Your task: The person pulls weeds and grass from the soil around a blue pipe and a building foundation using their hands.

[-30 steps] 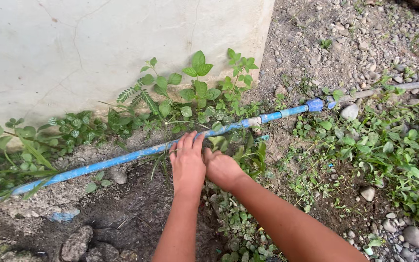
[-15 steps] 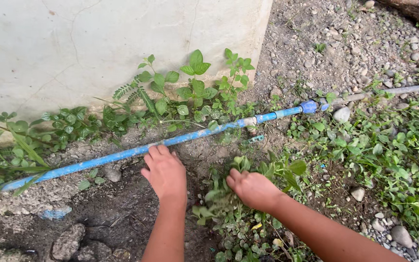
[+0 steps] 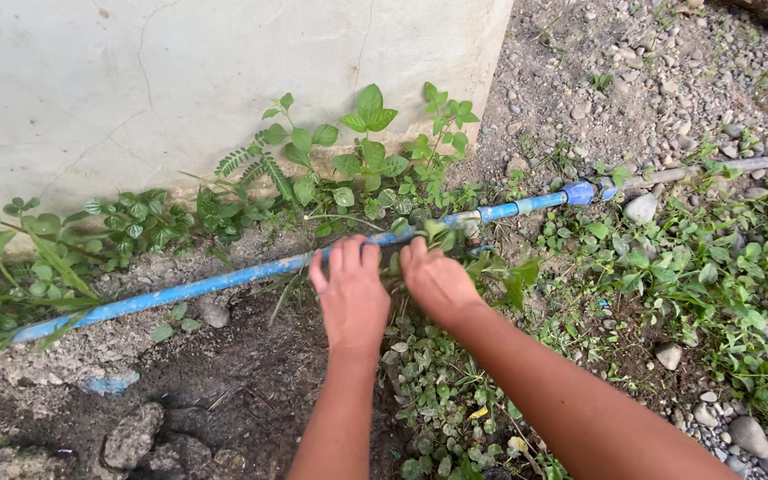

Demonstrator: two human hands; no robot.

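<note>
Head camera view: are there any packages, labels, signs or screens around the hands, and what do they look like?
No labels, signs or screens show.
Possible scrap of wrapper: a small pale blue flat piece, half buried in the dirt at lower left; too small to tell what it is.
Blue pipe: long, thin, running along the wall base under both hands; no label can be made out on it.

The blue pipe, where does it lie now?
In the head view the blue pipe runs slantwise over the soil below the pale wall, just beyond the left hand and right hand, among weeds.
</note>
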